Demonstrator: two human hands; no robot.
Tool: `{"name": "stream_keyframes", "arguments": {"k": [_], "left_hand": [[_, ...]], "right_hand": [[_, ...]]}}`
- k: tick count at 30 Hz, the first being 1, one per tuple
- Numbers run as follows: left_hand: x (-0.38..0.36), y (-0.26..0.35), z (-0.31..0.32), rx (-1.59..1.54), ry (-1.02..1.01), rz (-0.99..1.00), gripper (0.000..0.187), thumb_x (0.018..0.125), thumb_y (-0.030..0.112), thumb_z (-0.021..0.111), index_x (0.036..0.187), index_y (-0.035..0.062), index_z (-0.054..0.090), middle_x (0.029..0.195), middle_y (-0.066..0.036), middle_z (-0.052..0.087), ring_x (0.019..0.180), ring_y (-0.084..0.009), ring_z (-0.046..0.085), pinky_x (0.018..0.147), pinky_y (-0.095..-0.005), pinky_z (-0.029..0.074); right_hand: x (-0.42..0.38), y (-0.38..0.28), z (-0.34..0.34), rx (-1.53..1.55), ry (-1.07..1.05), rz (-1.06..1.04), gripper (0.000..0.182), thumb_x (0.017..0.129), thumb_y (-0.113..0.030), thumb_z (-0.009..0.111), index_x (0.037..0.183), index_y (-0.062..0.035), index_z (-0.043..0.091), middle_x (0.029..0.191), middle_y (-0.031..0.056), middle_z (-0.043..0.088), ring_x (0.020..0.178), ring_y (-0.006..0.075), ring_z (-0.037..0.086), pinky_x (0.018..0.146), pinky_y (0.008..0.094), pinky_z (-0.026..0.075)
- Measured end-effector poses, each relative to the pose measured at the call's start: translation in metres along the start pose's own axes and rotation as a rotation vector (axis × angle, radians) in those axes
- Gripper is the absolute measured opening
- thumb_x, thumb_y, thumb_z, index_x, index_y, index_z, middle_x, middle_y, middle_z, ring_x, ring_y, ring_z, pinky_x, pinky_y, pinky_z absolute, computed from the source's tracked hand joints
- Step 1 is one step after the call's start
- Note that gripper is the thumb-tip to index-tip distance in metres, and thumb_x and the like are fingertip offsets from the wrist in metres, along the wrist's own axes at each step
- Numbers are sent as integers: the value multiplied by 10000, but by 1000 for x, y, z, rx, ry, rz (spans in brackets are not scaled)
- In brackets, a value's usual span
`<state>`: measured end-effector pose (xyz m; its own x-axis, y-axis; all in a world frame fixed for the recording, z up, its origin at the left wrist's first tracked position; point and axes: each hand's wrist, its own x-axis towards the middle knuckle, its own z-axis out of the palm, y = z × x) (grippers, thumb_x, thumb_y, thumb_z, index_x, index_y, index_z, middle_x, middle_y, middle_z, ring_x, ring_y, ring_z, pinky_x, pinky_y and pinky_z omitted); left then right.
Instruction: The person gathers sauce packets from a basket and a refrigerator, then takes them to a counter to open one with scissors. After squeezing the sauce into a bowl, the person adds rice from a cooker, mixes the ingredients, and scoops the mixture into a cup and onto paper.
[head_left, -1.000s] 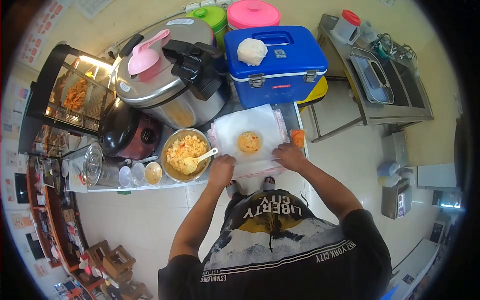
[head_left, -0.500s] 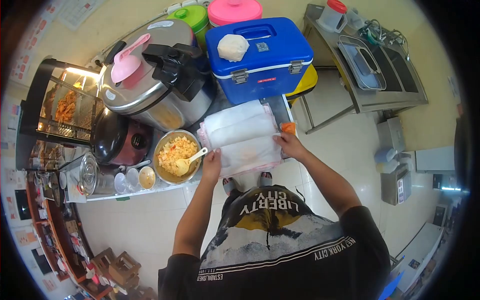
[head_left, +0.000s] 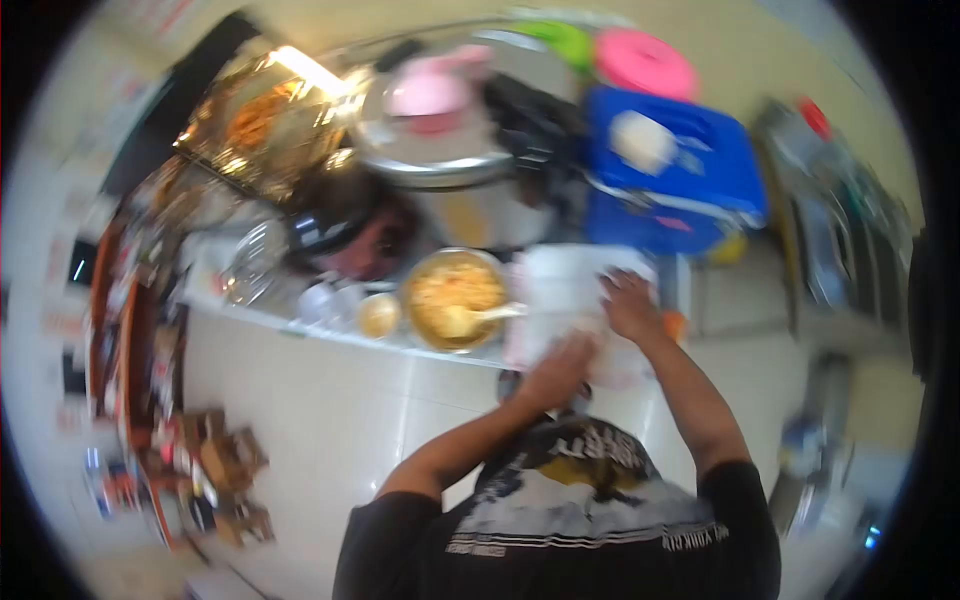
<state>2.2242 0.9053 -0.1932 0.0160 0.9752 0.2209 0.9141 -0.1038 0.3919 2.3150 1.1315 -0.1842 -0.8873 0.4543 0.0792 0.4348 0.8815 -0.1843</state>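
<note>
A stack of white wrapping paper sheets [head_left: 560,265] with pink edges lies on the table in front of me. My right hand [head_left: 632,303] rests flat on the sheets, fingers spread, holding nothing. Nearer to me, my left hand [head_left: 565,370] is blurred and lies over the lower part of the paper, its fingers seemingly stretched out. Left of the stack stands a metal bowl [head_left: 420,335] of yellowish rice [head_left: 455,285]. A pale rice paddle [head_left: 490,314] sits in the rice, its handle pointing toward the paper.
A blue cooler box [head_left: 700,185] with a white wrapped bundle [head_left: 642,142] on its lid stands behind the paper. Further left are a large steel cooker [head_left: 430,160] with a pink scoop [head_left: 430,95], a dark rice cooker [head_left: 365,235], small cups [head_left: 378,315] and a lit food display case [head_left: 250,125].
My view has swung, shifting the table rightward. Both hands have left the side edges of the paper and moved onto its surface, and the folded top sheet looks flatter.
</note>
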Motion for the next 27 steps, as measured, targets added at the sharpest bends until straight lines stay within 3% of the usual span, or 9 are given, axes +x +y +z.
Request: {"name": "stream_keyframes", "arguments": {"k": [2, 4, 7, 13, 15, 19, 22, 25, 27], "left_hand": [[5, 1, 5, -240, 0, -111, 779, 843, 279, 674, 1464, -67, 355, 1510, -274, 369, 1441, -421, 308, 1195, -528, 228], [9, -1, 18, -181, -1, -99, 820, 853, 355, 661, 1473, -75, 340, 1539, -265, 332, 1456, -406, 295, 1204, -514, 216], [9, 6, 11, 107, 43, -117, 748, 895, 370, 589, 1481, -36, 361, 1553, -215, 340, 1457, -349, 318, 1196, -478, 249], [13, 0, 15, 223, 64, -122, 556, 916, 230, 548, 1411, -11, 469, 1471, -188, 443, 1375, -319, 430, 1150, -429, 310], [13, -3, 11, 106, -9, -148, 561, 914, 226, 568, 1411, -14, 467, 1443, -195, 463, 1345, -332, 453, 1132, -432, 325], [19, 0, -50, -173, -363, -493, 613, 922, 299, 609, 1420, -20, 449, 1414, -197, 471, 1301, -358, 472, 1104, -453, 341], [4, 9, -13, -114, 395, -768, 755, 860, 421, 673, 1432, -13, 435, 1457, -217, 412, 1362, -372, 401, 1147, -501, 281], [5, 8, -4, 83, 414, -339, 635, 895, 347, 633, 1401, -6, 486, 1466, -186, 424, 1375, -347, 396, 1147, -502, 267], [-3, -9, 16, 151, 260, -220, 542, 911, 328, 619, 1356, 28, 538, 1421, -156, 485, 1322, -314, 463, 1126, -499, 292]], "right_hand": [[38, 5, 10, 45, -334, -9, 615, 847, -267, 669, 1419, -114, 500, 1365, 149, 554, 1310, 345, 458, 1151, 500, 274], [55, 34, 53, 161, -311, 47, 602, 773, -298, 731, 1293, -79, 521, 1321, 166, 578, 1239, 381, 525, 1090, 556, 353], [72, 28, 31, 315, -506, 91, 487, 758, -270, 762, 1165, -73, 580, 1161, 170, 612, 1085, 384, 592, 973, 557, 435], [33, -18, -54, 73, -345, -308, 142, 811, -158, 697, 926, -75, 701, 960, 144, 636, 913, 347, 616, 850, 465, 489], [1, -38, -65, -149, -412, -356, 168, 850, -92, 614, 984, -77, 714, 906, 122, 643, 921, 326, 611, 856, 452, 477], [-54, -37, -41, 54, -186, -271, 284, 851, -57, 557, 1106, -41, 681, 998, 137, 633, 1006, 324, 594, 888, 475, 464], [-70, -45, -37, 48, -8, -304, 290, 875, -45, 547, 1144, -1, 645, 1049, 173, 617, 1064, 346, 572, 911, 460, 457], [-87, -55, -33, 32, 140, -324, 349, 865, -73, 589, 1197, 29, 610, 1150, 211, 606, 1119, 363, 566, 944, 452, 454], [-102, -55, -29, 32, 156, -315, 411, 846, -107, 643, 1216, 65, 596, 1234, 222, 607, 1152, 367, 573, 983, 465, 447]]}}
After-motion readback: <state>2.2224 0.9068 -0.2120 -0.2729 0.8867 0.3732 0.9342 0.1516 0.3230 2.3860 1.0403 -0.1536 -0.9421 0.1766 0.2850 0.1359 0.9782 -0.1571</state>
